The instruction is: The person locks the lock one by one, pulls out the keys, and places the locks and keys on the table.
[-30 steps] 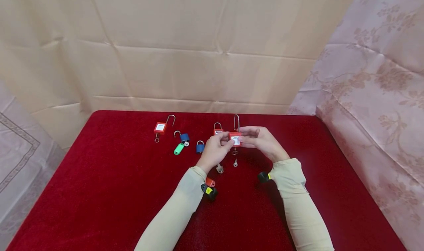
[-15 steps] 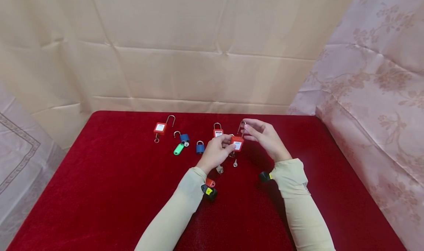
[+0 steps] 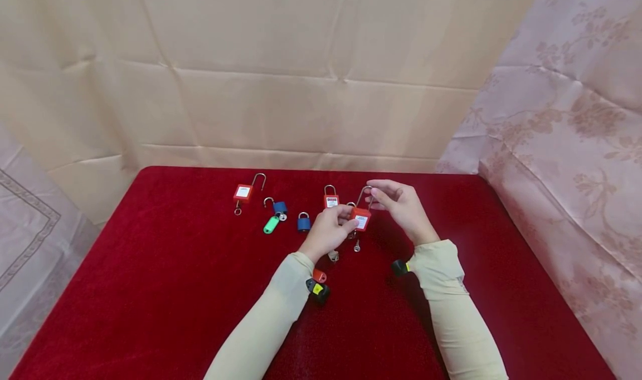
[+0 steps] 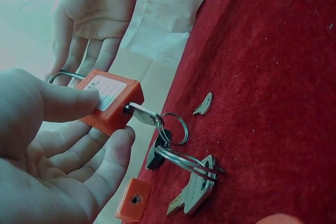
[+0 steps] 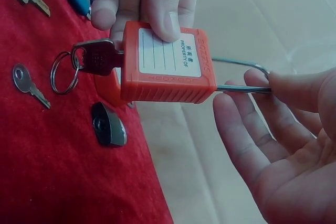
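Over the red cloth [image 3: 175,291]: the red padlock [image 3: 360,219] is held up in the air.
Left hand [image 3: 326,232]: it grips the body, the thumb upon the white label [image 5: 164,56].
Right hand [image 3: 403,208]: thumb and fingers pinch the steel shackle [image 5: 244,88].
Inserted key [image 5: 100,57]: it sits in the bottom of this padlock, with 1 metal ring [image 5: 53,74] through its head.
Loose key [image 5: 30,85]: it lies on the cloth, below.
Farther left: 1 blue padlock [image 3: 304,223], 1 green tag [image 3: 271,224], 1 far red padlock [image 3: 243,193].

From head-view centre: curtain [image 3: 321,79] at 12 o'clock; floral cloth [image 3: 562,185], 3; red cloth [image 3: 351,335], 6; green tag [image 3: 271,224], 8, beside blue lock [image 3: 280,208].
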`<state>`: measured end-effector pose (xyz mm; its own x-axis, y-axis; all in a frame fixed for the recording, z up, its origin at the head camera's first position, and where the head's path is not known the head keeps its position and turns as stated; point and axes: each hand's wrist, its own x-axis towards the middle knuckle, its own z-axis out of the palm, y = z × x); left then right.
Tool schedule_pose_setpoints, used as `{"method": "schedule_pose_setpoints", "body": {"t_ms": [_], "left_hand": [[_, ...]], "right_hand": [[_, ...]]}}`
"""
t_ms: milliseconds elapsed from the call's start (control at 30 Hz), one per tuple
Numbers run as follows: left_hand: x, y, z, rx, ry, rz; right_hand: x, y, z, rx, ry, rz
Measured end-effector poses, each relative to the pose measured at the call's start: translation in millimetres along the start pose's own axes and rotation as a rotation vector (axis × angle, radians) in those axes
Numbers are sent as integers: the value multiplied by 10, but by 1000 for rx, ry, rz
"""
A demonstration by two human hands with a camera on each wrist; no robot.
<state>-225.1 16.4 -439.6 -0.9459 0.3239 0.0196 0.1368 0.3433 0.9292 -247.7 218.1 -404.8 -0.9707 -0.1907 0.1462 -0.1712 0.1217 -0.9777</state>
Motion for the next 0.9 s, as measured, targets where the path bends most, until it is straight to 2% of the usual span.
{"method": "schedule_pose_setpoints", "body": {"t_ms": [367, 633, 900], "left_hand": [[11, 5, 12, -1, -3, 3], [-1, 12, 13, -11, -16, 3], [-9, 31, 16, -22, -19, -2]], "right_hand": [[-11, 0, -6, 4, 18, -18], [1, 9, -51, -38, 36, 18], [-2, -5, -59, -26, 49, 34]]}}
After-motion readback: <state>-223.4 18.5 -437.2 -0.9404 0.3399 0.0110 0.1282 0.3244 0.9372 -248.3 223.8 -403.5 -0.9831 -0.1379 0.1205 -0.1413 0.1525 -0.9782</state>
